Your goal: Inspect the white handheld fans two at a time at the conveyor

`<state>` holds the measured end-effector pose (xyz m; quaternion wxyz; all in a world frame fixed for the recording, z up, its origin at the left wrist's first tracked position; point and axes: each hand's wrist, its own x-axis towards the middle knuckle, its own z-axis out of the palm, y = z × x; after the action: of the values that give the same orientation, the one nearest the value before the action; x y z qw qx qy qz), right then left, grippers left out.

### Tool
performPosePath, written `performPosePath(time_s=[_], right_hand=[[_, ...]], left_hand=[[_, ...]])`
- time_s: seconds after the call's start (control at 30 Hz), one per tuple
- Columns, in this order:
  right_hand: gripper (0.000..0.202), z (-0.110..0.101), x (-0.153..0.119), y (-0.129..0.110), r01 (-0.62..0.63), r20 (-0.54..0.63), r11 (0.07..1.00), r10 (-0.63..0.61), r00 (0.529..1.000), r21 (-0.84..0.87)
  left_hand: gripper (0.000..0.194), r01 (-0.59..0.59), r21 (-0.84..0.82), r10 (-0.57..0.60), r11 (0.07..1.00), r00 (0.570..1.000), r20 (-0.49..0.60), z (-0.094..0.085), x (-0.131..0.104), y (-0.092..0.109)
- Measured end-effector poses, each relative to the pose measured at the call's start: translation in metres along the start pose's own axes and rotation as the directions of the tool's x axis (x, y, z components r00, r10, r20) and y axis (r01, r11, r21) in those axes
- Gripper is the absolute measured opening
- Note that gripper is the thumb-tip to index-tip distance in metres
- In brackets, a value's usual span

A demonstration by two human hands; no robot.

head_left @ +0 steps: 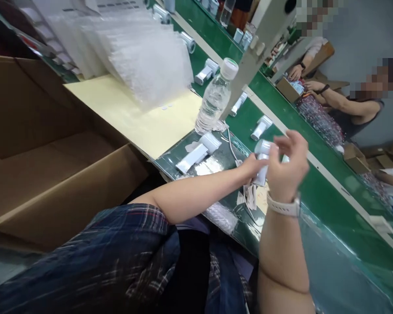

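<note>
My left hand (251, 168) is closed around a pale blue handheld device with a round, cylindrical head (261, 174). Just to its right is my right hand (290, 159), with a light watch on the wrist; its fingers are bent and apart, slightly blurred, and the thumb overlaps the device's edge. Whether that thumb touches the device I cannot tell. A similar device (198, 153) lies on the dark bench to the left of my hands. Behind it stands a clear water bottle (214, 98) with a white cap.
Several more devices lie along the green conveyor belt (327, 205). Clear plastic bags (144, 56) are stacked on a yellow board (163, 126). An open cardboard box (62, 192) is at left. A metal post (249, 56) rises behind the bottle. Co-workers (356, 102) sit across the belt.
</note>
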<state>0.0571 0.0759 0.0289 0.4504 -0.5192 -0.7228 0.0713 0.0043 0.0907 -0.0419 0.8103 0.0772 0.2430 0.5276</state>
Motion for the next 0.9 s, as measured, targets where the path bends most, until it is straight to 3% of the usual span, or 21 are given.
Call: performPosePath(time_s=[0.07,0.1,0.2,0.27,0.37,0.47,0.53,0.6,0.67,0.73,0.83,0.9], right_hand=[[0.029,-0.036,-0.031,0.03,-0.191,-0.184,0.972,0.165,0.969,-0.134],[0.025,-0.045,-0.048,0.046,-0.267,-0.165,0.945,0.238,0.957,-0.191],[0.017,-0.045,-0.093,0.081,-0.25,0.146,0.935,0.292,0.945,-0.251],[0.017,-0.043,-0.11,0.09,-0.225,0.184,0.959,0.255,0.949,-0.17],[0.013,-0.064,-0.112,0.085,-0.297,0.04,0.955,0.297,0.954,-0.021],[0.014,-0.097,-0.103,0.067,-0.364,-0.166,0.89,0.417,0.894,0.275],[0.011,-0.105,-0.098,0.054,-0.25,-0.319,0.875,0.397,0.861,0.415],[0.008,-0.1,-0.093,0.045,-0.104,-0.407,0.916,0.27,0.873,0.387],[0.007,-0.089,-0.09,0.043,-0.017,-0.364,0.948,0.138,0.921,0.317],[0.008,-0.082,-0.089,0.049,0.001,-0.251,0.94,0.09,0.964,0.342],[0.052,-0.085,-0.091,0.06,-0.131,-0.055,0.855,0.183,0.982,0.502],[0.069,-0.091,-0.093,0.062,-0.248,0.057,0.828,0.255,0.965,0.503]], left_hand=[[0.029,0.03,0.137,-0.028,0.99,0.999,-0.017,0.01,-0.012,0.004],[0.03,0.047,0.205,-0.043,0.978,0.999,-0.022,0.014,-0.019,0.006],[0.022,0.097,0.347,-0.104,0.933,0.995,0.003,0.022,-0.038,0.006],[0.02,0.1,0.41,-0.137,0.907,0.989,0.061,0.023,-0.047,0.003],[0.03,0.072,0.471,-0.18,0.879,0.966,0.188,0.021,-0.055,0.0],[0.041,0.067,0.528,-0.23,0.847,0.941,0.25,0.019,-0.062,-0.003],[0.044,0.064,0.588,-0.265,0.807,0.928,0.262,0.02,-0.068,-0.005],[0.043,0.053,0.668,-0.317,0.742,0.906,0.28,0.02,-0.075,-0.006],[0.043,0.023,0.756,-0.371,0.655,0.881,0.295,0.02,-0.082,-0.005],[0.045,-0.024,0.838,-0.394,0.546,0.875,0.282,0.021,-0.086,-0.004],[0.052,-0.135,0.932,-0.339,0.337,0.906,0.254,0.022,-0.089,-0.001],[0.056,-0.206,0.957,-0.308,0.202,0.915,0.262,0.023,-0.091,-0.001]])
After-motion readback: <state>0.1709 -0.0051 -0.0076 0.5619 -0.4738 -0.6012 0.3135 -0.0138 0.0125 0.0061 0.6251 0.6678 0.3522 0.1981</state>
